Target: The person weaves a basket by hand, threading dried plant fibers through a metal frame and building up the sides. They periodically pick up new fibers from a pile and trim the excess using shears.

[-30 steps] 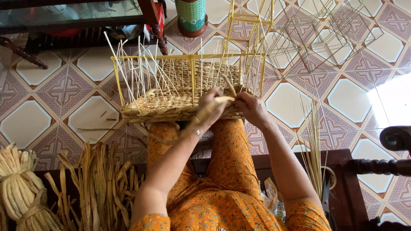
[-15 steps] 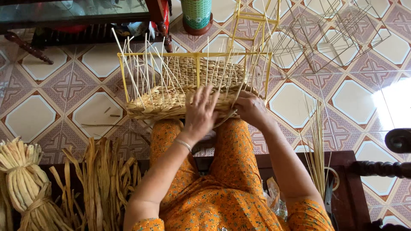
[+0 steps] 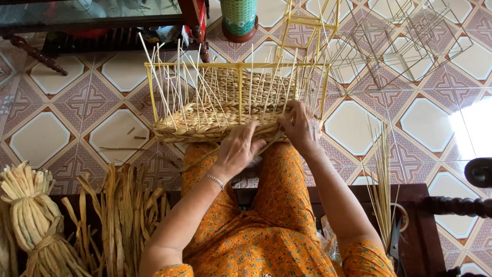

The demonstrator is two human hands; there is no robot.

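- On the person's lap, above the orange-patterned knees, sits a half-woven basket [image 3: 225, 110]: a yellow rectangular frame with pale upright stakes and several rows of braided fibre around its lower wall.
- Against the frame half a second ago, the left hand [image 3: 238, 150] has dropped from the basket's near wall to its bottom edge; it now lies palm down with fingers together, pressing the lowest braided row, and a silver bracelet [image 3: 215, 180] shows at the wrist.
- Right hand [image 3: 300, 125] has stayed at the basket's near right corner, fingers curled and pinched on a weaving strand [image 3: 266, 146] that runs down to the left beneath the rim.
- Tiled floor [image 3: 41, 138] lies open to the left of the basket; to the right and behind, bare wire frames [image 3: 405, 46] crowd close to the far corner.
- Bundles of dried fibre [image 3: 31, 215] and loose flat strips [image 3: 120, 215] lie at the lower left, well apart from both hands.
- Thin pale stakes [image 3: 382, 195] stand just right of the right forearm, with scissors [image 3: 395, 246] below them.
- A green woven cylinder [image 3: 238, 18] stands behind the basket, near a dark table leg [image 3: 197, 25].
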